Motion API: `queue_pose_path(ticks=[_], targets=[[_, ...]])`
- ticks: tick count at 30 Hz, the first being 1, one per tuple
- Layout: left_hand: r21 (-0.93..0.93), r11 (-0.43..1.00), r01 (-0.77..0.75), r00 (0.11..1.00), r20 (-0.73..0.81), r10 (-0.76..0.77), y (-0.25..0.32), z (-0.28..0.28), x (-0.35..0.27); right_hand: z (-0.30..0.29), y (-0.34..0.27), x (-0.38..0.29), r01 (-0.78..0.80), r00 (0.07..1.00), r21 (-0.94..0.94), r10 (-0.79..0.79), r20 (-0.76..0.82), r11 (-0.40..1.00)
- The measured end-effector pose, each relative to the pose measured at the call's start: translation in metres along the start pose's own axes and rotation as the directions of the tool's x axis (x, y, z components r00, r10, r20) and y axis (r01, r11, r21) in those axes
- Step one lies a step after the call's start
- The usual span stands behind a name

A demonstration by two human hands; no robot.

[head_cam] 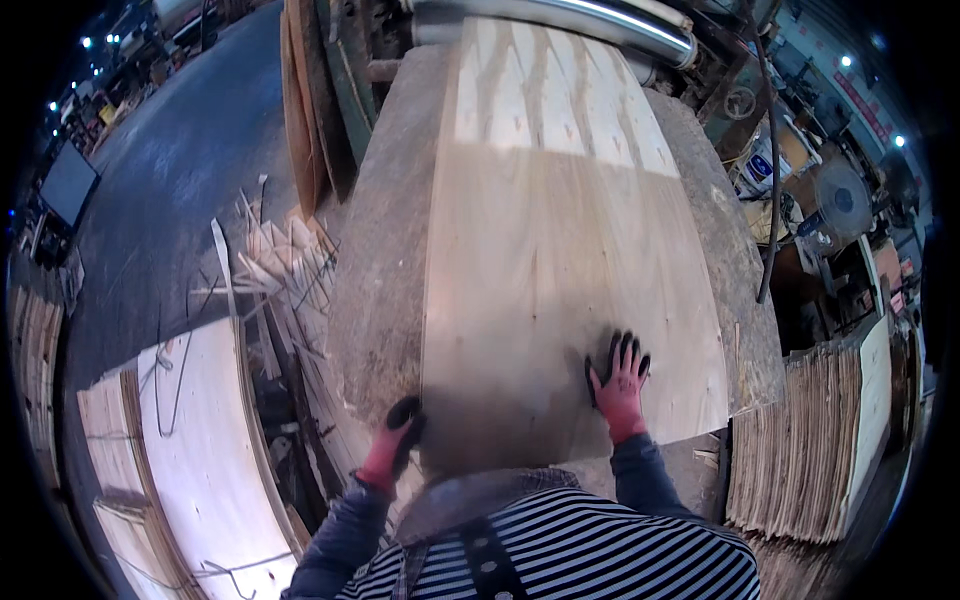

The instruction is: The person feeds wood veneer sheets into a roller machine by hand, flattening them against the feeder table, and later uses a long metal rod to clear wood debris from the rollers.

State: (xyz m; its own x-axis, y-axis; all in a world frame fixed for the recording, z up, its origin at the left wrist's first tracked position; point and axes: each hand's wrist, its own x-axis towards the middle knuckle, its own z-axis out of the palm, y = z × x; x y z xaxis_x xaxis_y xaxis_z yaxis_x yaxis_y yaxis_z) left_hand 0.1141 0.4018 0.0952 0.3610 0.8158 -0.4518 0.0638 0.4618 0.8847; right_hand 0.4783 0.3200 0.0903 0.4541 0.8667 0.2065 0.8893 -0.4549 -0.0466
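A wide, light-brown wood sheet [555, 285], likely veneer or thin plywood, lies lengthwise on a worn table [382, 285]. At its far end is a paler wood section [555, 97] with pointed grain bands, reaching a shiny metal roller [600, 26]. My right hand [621, 386], in a pink glove with black fingertips, rests flat on the near right part of the brown sheet, fingers spread. At the sheet's near left edge is my left hand [394, 442], gloved alike, with its fingers bent against the edge. Whether it grips the edge is hidden.
Stacked wood sheets stand at right [806, 435] and lower left [202, 450], the left stack with bent metal rods on it. Broken veneer strips [285, 255] litter the floor left of the table. A fan [840, 195] and a dangling hose [772, 165] are at right.
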Motion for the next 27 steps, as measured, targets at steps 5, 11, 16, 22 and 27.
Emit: queue_pose_path(ticks=[5, 11, 16, 22, 27], targets=[[0.036, 0.985, -0.166, 0.985, 0.052, 0.164, 0.003, -0.016, 0.012, -0.008, -0.059, -0.07, -0.005, 0.934, 0.017, -0.001, 0.358, 1.0], [0.003, 0.999, 0.045, 0.956, 0.291, -0.044, 0.069, 0.008, -0.027, 0.005, -0.064, -0.157, 0.285, 0.909, 0.169, -0.323, 0.266, 0.943], [0.222, 0.975, 0.003, 0.782, 0.607, -0.14, 0.147, 0.063, -0.097, 0.003, -0.024, -0.183, 0.136, 0.985, 0.798, 0.006, -0.173, 0.587], [0.266, 0.768, -0.583, 0.765, 0.499, 0.407, 0.007, 0.01, -0.026, -0.081, -0.018, -0.112, 0.209, 0.963, 0.485, -0.093, -0.253, 0.849], [0.64, 0.679, -0.358, 0.929, 0.173, 0.327, -0.026, 0.032, -0.019, -0.069, -0.026, -0.013, 0.139, 0.99, 0.251, -0.136, -0.029, 0.958]])
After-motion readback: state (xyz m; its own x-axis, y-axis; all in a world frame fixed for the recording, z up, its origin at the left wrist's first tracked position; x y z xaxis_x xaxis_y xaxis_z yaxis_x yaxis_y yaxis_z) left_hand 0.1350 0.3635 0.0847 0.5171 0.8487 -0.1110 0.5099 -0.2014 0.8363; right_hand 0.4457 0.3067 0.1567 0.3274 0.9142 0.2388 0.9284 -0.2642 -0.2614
